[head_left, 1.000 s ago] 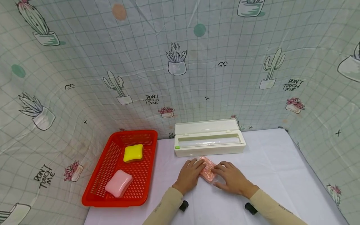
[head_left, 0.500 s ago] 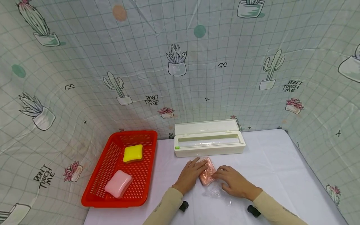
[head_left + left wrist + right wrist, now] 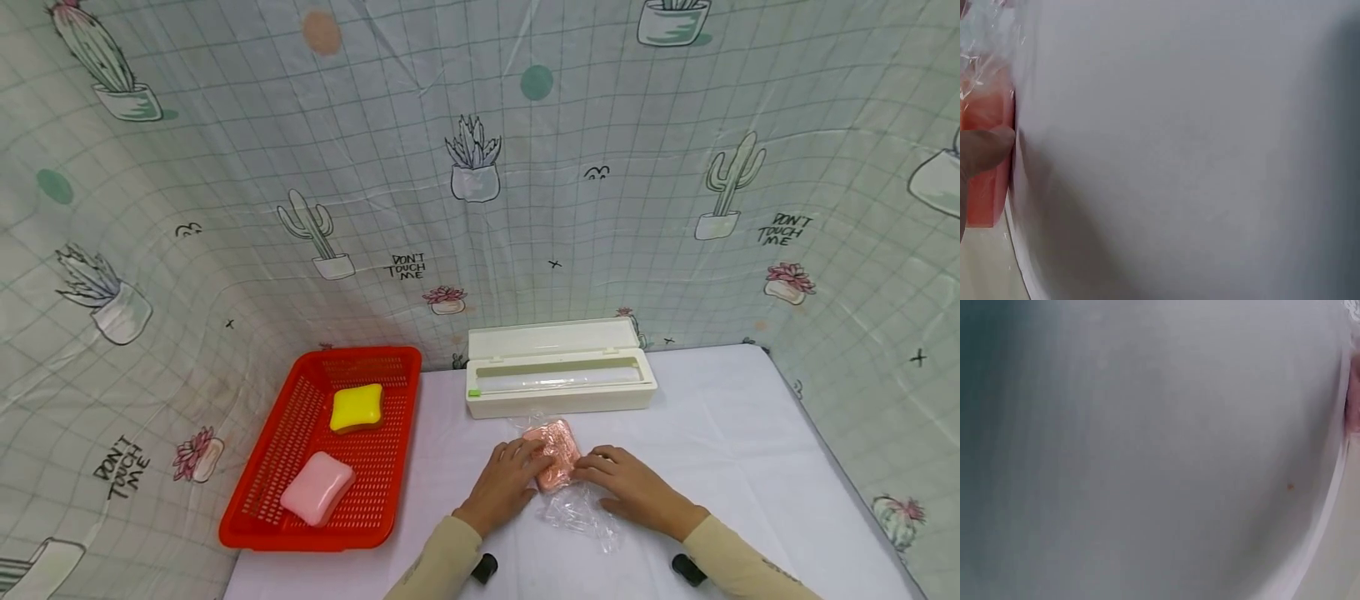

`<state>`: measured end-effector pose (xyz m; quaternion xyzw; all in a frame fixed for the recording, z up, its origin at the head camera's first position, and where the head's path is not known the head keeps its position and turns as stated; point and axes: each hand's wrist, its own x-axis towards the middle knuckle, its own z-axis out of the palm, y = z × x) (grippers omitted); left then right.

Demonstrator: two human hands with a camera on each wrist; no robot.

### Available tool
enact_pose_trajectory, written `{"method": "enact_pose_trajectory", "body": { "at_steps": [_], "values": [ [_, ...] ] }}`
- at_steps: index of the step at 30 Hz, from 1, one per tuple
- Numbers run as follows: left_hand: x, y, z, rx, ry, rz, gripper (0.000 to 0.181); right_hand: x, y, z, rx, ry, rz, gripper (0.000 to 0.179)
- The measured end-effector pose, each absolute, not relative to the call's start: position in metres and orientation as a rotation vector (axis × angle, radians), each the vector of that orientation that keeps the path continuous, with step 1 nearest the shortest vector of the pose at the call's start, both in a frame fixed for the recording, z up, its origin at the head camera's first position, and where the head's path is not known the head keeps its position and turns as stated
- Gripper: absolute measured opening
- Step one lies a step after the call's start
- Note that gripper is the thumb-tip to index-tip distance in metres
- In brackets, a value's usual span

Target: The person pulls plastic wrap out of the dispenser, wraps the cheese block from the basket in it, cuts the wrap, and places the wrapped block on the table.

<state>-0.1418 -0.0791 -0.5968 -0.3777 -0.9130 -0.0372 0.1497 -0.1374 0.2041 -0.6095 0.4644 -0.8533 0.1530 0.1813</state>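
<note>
An orange-pink sponge (image 3: 558,446) in clear plastic film lies on the white tablecloth in the head view. Loose film (image 3: 577,515) is crumpled at its near end, and some sticks out beyond its far end. My left hand (image 3: 501,487) holds the sponge's left side, fingers over the top. In the left wrist view a digit (image 3: 985,150) presses against the wrapped sponge (image 3: 985,200). Fingertips of my right hand (image 3: 639,490) touch the sponge's right edge, with the thumb apart from it. The right wrist view catches only a sliver of the sponge (image 3: 1354,400).
Behind the hands stands a white cling film dispenser (image 3: 562,402), its lid raised and a roll inside. To the left, a red basket (image 3: 405,450) holds a yellow sponge (image 3: 357,407) and a pink sponge (image 3: 318,489). A patterned curtain (image 3: 480,233) encloses the table.
The sponge has turned slightly, and the crumpled film at its near end now shows more. My right hand has shifted a little right and nearer. The left hand has moved slightly nearer.
</note>
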Motion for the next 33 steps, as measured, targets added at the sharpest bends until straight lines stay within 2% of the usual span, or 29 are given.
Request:
{"method": "enact_pose_trajectory", "body": {
  "at_steps": [9, 14, 18, 25, 33],
  "values": [
    [-0.132, -0.08, -0.601, -1.11, -2.673, -0.13, 0.061, -0.14, 0.194, -0.613, 1.24, -2.35, 0.576, 0.029],
    [-0.128, -0.082, -0.602, -1.111, -2.665, -0.19, 0.063, -0.136, 0.19, -0.611, 1.147, -2.421, 0.705, 0.033],
    [-0.125, -0.083, -0.603, -1.103, -2.624, -0.227, 0.055, -0.131, 0.186, -0.609, 1.085, -2.472, 0.784, 0.036],
    [-0.126, -0.083, -0.605, -1.058, -2.52, -0.429, 0.027, -0.124, 0.185, -0.604, 1.042, -2.52, 0.825, 0.027],
    [-0.127, -0.083, -0.604, -1.017, -2.522, -0.722, 0.024, -0.124, 0.185, -0.605, 0.98, -2.541, 0.818, 0.021]
  ]
}}
